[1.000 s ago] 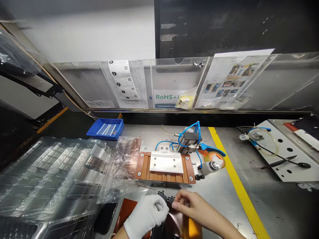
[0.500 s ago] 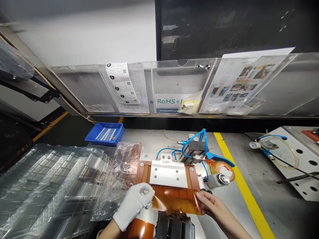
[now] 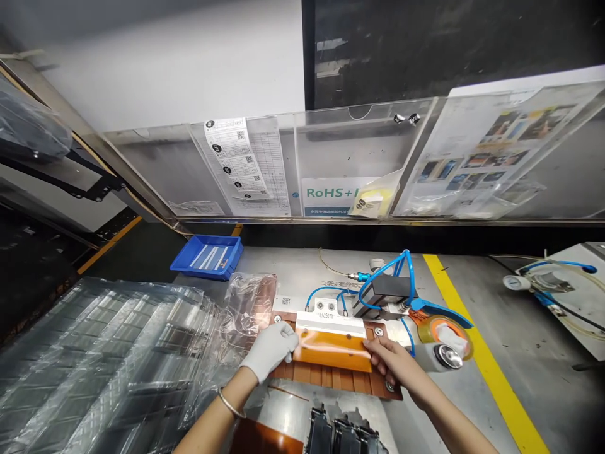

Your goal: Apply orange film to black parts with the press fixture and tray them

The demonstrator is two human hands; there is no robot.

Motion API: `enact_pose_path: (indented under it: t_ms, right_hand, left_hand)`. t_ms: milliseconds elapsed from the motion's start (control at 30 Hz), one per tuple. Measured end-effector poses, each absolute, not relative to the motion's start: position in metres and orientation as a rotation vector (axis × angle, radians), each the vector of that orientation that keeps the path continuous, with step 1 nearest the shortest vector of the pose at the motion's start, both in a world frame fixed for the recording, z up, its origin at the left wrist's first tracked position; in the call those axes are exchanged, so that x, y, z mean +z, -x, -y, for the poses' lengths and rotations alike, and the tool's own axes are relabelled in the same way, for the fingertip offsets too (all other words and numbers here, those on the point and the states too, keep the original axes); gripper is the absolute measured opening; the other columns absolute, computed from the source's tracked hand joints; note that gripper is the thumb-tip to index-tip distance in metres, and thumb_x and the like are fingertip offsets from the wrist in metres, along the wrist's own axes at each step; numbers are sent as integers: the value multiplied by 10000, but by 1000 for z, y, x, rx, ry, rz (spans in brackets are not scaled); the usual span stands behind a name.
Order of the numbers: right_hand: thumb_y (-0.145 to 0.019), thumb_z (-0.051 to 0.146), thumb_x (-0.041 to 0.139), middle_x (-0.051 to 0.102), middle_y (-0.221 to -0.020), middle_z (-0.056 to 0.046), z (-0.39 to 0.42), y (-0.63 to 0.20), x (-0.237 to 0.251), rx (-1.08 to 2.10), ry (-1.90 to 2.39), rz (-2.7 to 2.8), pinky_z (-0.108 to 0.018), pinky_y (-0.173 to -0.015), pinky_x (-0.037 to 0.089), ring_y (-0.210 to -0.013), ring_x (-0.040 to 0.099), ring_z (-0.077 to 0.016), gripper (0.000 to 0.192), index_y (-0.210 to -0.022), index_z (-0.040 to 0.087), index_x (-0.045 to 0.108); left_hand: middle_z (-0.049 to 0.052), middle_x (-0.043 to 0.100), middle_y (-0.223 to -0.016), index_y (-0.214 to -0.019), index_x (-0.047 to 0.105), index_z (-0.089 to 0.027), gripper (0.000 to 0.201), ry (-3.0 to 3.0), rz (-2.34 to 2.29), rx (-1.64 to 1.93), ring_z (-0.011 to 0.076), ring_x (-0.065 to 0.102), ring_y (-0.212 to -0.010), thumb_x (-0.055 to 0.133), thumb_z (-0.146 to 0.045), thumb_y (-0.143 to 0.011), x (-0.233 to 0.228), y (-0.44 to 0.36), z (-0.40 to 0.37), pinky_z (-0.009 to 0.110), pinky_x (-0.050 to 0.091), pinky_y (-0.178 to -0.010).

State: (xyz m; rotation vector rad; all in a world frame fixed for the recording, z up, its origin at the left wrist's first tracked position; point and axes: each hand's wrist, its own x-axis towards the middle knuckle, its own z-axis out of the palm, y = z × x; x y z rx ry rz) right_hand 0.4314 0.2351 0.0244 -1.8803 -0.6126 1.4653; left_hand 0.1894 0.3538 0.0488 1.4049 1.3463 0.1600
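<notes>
An amber, see-through film sheet (image 3: 333, 350) is stretched between my two hands, over a brown grooved fixture (image 3: 326, 376). My left hand (image 3: 271, 349), in a white glove, pinches the sheet's left end. Bare-fingered, my right hand (image 3: 388, 360) grips its right end between thumb and fingers. Behind the sheet's far edge is a white metal plate (image 3: 326, 321) marked JJ-25070, partly covered by the film. Black moulded parts (image 3: 343, 434) stand nearer to me, below the fixture. Another amber sheet (image 3: 267, 437) lies at the bottom edge of the view.
Clear plastic trays (image 3: 113, 359) fill the left side, with a crumpled clear bag (image 3: 246, 309) beside them. A blue bin (image 3: 208, 256) is at the back. Blue air hoses (image 3: 385, 277), a tape roll (image 3: 456, 334) and a metal-capped bottle (image 3: 442, 357) stand right of the fixture.
Both hands have carried the amber sheet away from me, up over the fixture and against the white plate. More of the brown fixture shows below it. The view has shifted slightly.
</notes>
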Motion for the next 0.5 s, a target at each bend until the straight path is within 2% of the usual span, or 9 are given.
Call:
enact_pose_path:
  t_ms: [200, 500]
  right_hand:
    - [-780, 434, 547, 428, -433, 67, -240, -433, 29, 1477, 1894, 575, -149, -331, 192, -327, 291, -44, 302, -617, 195, 458]
    - [-863, 296, 510, 491, -532, 49, -248, -437, 25, 1483, 1926, 603, -141, -319, 236, -392, 405, -66, 222, -673, 187, 470]
  left_hand:
    - [-105, 463, -412, -620, 441, -198, 209, -1395, -1396, 159, 88, 474, -390, 520, -61, -757, 48, -193, -357, 223, 330, -483]
    - [-107, 440, -400, -589, 427, -195, 254, -1356, -1448, 173, 64, 422, -358, 518, -68, -788, 62, -200, -356, 206, 296, -443]
